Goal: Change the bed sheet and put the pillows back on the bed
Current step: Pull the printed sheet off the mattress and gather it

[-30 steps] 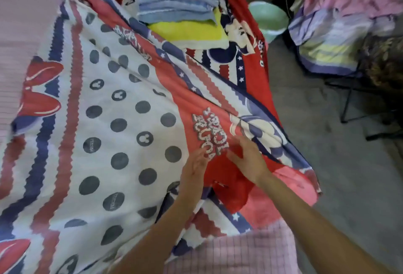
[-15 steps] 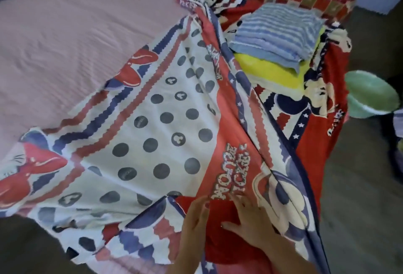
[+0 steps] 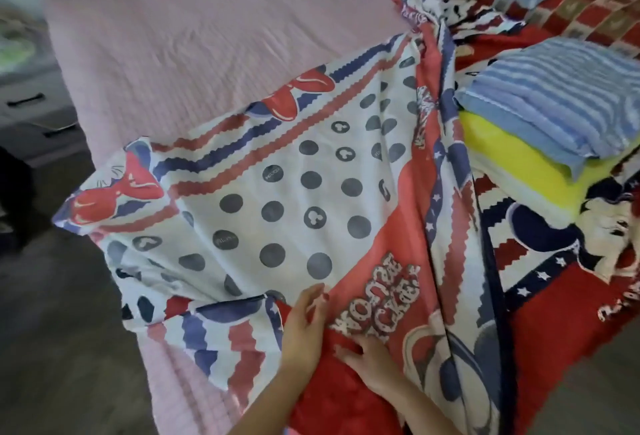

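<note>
Spreading is underway: the printed bed sheet (image 3: 304, 192) lies bunched diagonally across the pink mattress (image 3: 194, 39), covering only its right half. Left hand (image 3: 303, 327) and right hand (image 3: 372, 356), at six o'clock, rest close together on the red fold, fingers extended, flat, gripping nothing. Compared with a second ago, the view has lifted, exposing the bare left half; the hands remain on the same fold. Folded striped and yellow pillows (image 3: 554, 116) sit stacked at two o'clock. Judgement: sheet unfolding incomplete; pillows pending.
</note>
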